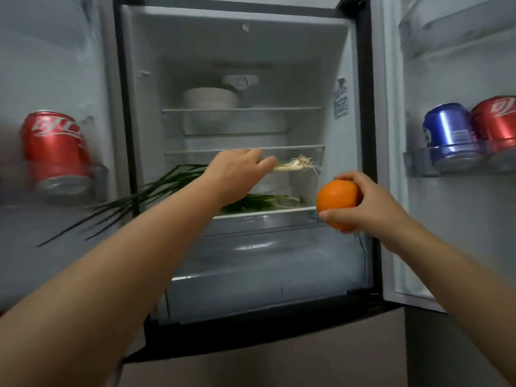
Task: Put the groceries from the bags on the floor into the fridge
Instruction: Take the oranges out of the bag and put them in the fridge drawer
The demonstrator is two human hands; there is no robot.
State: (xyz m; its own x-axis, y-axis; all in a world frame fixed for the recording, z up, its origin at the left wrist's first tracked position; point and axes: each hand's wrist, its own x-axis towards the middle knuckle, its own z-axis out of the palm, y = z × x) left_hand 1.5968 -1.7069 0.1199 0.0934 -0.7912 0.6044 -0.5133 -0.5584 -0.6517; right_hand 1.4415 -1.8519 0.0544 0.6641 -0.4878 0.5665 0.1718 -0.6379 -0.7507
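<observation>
While L hand [237, 166] grips scallions [293, 164], red can [55, 152] label's unreadable.

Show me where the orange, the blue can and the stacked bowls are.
orange [336, 201], head view, bare front of the peel.
blue can [446, 135], head view, middle of its side.
stacked bowls [209, 98], head view, outer wall of the stack.

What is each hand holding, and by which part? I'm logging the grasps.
The left hand holds a bunch of green onions near the white root end. The right hand cups an orange around its side.
</observation>
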